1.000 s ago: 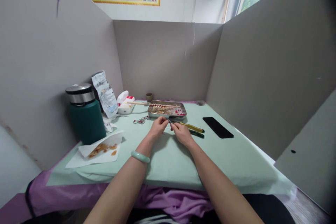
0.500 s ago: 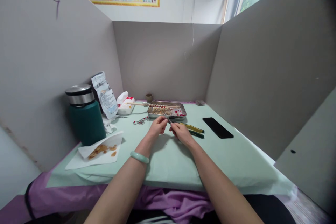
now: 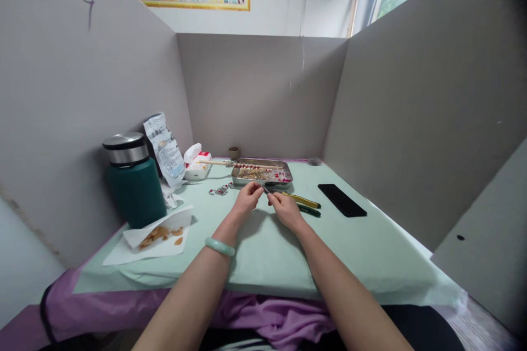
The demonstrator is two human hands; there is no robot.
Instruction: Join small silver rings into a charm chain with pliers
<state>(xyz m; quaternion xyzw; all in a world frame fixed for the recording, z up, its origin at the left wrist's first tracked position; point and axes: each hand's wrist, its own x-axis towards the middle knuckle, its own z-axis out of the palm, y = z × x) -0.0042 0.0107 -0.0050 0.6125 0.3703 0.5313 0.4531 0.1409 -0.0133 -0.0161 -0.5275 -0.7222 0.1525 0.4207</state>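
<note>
Above the middle of the table, my left hand [image 3: 248, 197] is closed in a pinch on something too small to make out. My right hand [image 3: 285, 208] is closed around a thin dark metal tool [image 3: 266, 190], its tip meeting the left fingertips. Pliers [image 3: 305, 201] with one yellow and one green handle lie just right of and behind my right hand. Beyond the hands stands a metal tray [image 3: 263, 183] of small gold, red and clear pieces. A stick [image 3: 214, 163] strung with red beads lies across it. A beaded chain [image 3: 221, 190] rests left of the tray.
On the left are a green thermos [image 3: 134, 192], a foil pouch [image 3: 165, 151], a tissue pack [image 3: 198, 171] and paper [image 3: 173, 248] with brown flakes. A black phone [image 3: 341, 200] lies right. A small brown cup [image 3: 234, 152] stands at the back. Grey panels [image 3: 263, 93] enclose the table.
My fingers have shifted very slightly at the point where the tool meets the left fingertips. Everything on the table lies as before.
</note>
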